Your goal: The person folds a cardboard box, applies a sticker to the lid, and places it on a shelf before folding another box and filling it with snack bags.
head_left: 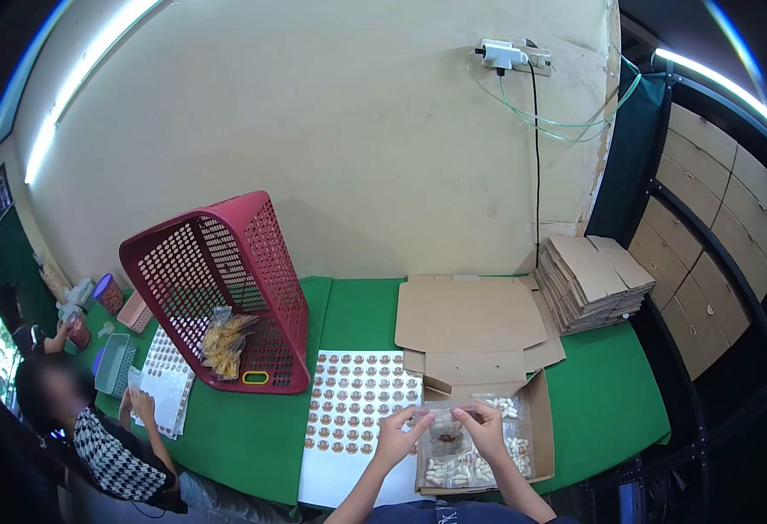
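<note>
My left hand (398,437) and my right hand (487,428) are closed on the upper corners of a small clear plastic bag (445,425), stretched between them. Something small and brownish shows low on the bag; I cannot make out whether it is a label or contents. Below the bag stands an open cardboard box (542,434) holding clear packets of small white pieces (462,474). Left of the box lies a white sheet of round brown stickers (348,410), near my left hand.
A red plastic basket (280,297) lies on its side with bags of yellowish food (224,343) inside. Flattened cardboard boxes (593,284) are stacked at back right on the green cloth (606,393). At left another person (126,445) handles a small bag beside more sticker sheets (169,371).
</note>
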`<state>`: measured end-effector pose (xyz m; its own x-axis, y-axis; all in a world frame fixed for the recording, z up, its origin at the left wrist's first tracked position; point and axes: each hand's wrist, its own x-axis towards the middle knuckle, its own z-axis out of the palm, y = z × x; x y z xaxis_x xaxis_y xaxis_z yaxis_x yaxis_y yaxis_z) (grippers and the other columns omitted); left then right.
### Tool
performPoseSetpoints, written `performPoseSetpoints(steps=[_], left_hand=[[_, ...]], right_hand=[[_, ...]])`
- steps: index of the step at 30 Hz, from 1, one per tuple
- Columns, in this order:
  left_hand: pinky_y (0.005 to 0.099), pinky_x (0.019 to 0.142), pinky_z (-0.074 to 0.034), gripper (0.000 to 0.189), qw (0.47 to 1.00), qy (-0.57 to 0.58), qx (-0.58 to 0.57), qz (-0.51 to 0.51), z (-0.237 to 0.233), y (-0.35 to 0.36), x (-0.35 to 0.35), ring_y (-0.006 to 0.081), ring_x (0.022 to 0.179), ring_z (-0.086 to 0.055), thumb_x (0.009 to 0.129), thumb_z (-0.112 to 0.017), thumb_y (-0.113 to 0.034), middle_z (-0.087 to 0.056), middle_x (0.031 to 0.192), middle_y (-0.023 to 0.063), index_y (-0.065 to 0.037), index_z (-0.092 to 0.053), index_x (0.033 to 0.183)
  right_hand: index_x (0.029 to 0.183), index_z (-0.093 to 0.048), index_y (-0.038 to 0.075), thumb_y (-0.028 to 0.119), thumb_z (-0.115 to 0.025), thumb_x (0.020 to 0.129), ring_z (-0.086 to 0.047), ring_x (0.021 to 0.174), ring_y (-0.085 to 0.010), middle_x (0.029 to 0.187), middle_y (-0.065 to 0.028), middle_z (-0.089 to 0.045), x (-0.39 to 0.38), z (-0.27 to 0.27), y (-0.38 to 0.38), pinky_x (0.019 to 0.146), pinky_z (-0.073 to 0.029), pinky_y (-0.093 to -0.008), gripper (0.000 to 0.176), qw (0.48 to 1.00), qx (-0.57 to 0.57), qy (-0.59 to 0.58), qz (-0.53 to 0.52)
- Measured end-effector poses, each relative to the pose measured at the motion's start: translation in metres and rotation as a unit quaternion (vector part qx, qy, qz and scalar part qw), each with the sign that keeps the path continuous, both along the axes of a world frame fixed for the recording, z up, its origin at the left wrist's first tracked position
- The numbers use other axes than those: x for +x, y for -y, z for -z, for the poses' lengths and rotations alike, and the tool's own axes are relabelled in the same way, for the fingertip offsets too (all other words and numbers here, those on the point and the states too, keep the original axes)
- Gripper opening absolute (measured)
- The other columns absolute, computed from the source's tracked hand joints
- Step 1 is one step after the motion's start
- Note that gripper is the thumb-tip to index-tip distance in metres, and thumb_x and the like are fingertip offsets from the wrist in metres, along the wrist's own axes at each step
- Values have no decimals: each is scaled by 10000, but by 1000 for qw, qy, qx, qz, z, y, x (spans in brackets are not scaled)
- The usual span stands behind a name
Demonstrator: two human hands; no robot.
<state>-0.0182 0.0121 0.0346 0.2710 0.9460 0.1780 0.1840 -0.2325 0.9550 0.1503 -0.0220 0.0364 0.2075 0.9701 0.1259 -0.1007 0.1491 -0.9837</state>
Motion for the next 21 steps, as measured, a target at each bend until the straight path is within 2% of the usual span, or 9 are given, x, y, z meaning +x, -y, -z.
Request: performPoseSetpoints(steps=[3,6,10,13,15,16,19,20,21], left_hand=[[253,695,-454,194,1000,-7,-23,7,-4,-3,-4,134,767,-601,810,-598,-178,-648,845,87,-11,-634,903],[254,701,-457,182,998,23,-55,13,1,-6,-8,139,778,-603,832,-567,-158,-648,862,92,-7,-631,912],[249,725,-457,179,997,39,-69,-4,15,-10,-13,146,811,-602,849,-543,-147,-648,872,86,-10,-634,919],[247,767,-451,208,984,155,-77,-46,17,-13,-15,150,854,-597,850,-542,-145,-642,895,81,-6,-610,989],[277,818,-445,304,993,112,-38,-22,17,-14,-18,170,958,-562,827,-573,-147,-587,1040,94,-6,-535,1093],[292,844,-442,371,996,90,-20,-9,14,-14,-18,181,1010,-545,815,-589,-148,-560,1112,101,-6,-498,1146],[329,907,-403,579,997,-8,52,50,-5,3,0,222,1107,-477,744,-663,-152,-437,1256,138,-24,-395,1240],[361,954,-358,677,977,-111,180,42,-3,2,6,253,1162,-421,680,-717,-158,-380,1292,154,-21,-370,1245],[369,944,-362,662,987,-66,145,33,1,3,10,273,1159,-420,692,-708,-173,-389,1280,159,-27,-370,1242]], right_hand=[[863,-632,-32,56,-582,804,-552,739,-95,787,-41,-565,6,-3,0,652,-426,-213,117,999,-6,29,-16],[901,-627,-28,72,-535,836,-550,779,-101,824,-46,-581,11,0,-1,689,-425,-222,150,995,11,64,-71],[927,-622,-28,76,-504,851,-575,811,-143,855,-76,-613,9,4,0,698,-452,-252,175,994,9,57,-89],[970,-610,-24,111,-482,870,-573,825,-143,866,-81,-616,11,8,-2,701,-455,-254,211,999,-9,14,-46],[987,-603,-21,136,-468,881,-573,822,-142,856,-81,-618,16,3,-6,699,-455,-256,233,1000,-15,-7,23],[1028,-589,-12,156,-456,888,-557,874,-136,950,-87,-598,17,2,-8,714,-455,-265,256,1000,-16,11,23],[1061,-575,-8,131,-441,895,-522,905,-125,991,-63,-551,-4,-6,-9,719,-448,-238,254,998,19,51,-18],[1145,-520,4,173,-469,885,-474,1000,-158,1071,-77,-488,-12,2,-12,742,-440,-238,314,992,52,100,-51],[1177,-494,22,188,-480,878,-462,1016,-164,1088,-80,-475,-22,-2,-9,775,-424,-250,341,989,63,117,-66]])
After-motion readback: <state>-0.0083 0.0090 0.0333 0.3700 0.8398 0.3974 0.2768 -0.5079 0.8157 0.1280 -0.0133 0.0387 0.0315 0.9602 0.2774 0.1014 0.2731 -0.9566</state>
